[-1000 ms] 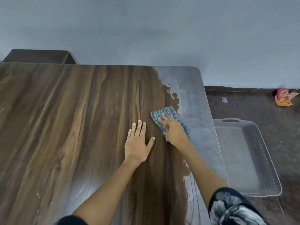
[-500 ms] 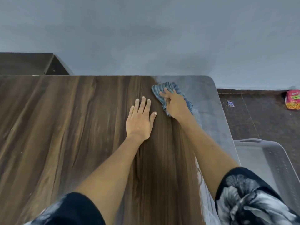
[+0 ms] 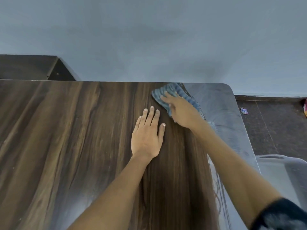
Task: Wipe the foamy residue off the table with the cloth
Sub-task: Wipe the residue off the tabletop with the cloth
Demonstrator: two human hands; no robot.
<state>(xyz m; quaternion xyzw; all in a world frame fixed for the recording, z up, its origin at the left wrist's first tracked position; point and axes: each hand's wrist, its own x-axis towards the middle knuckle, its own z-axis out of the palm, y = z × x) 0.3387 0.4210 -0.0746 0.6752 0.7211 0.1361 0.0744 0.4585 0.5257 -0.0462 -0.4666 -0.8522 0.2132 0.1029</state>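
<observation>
- Dark-brown cabinet (image 3: 28, 68) sits far left, behind the table's back edge, against the grey wall (image 3: 149, 39).
- Wood-grain table (image 3: 66, 138) fills most of the view; the grain runs front to back, w/ a dull pale sheen near the lower left.
- Left hand (image 3: 147, 136) lies palm-down and flat on the bare wood approx. mid-table, fingers straight and close together, thumb out a little to the right; it holds nothing.
- Striped blue cloth (image 3: 174, 93) is just beyond and right of that hand, at the table's back edge near the rounded right corner.
- Right hand (image 3: 181, 111) presses flat on top of the cloth, fingers extended over it, pointing up-left (no pinch or fist visible, just a flat press); part of the cloth sticks out past the fingertips and on the right side.
- Foamy residue (image 3: 221, 113) covers the right strip of the table as a grey, smeared film, from the corner down along the right edge; the cloth sits at its left border.
- Right forearm crosses that film; a dark patterned sleeve (image 3: 282, 214) shows bottom right.
- Grey plastic tray (image 3: 282, 161) is on the floor beside the table's right edge, partly cut off.
- Small wrapper (image 3: 244, 111) lies on the dark floor (image 3: 274, 127), w/ a red-yellow packet (image 3: 305, 110) at the frame edge.
</observation>
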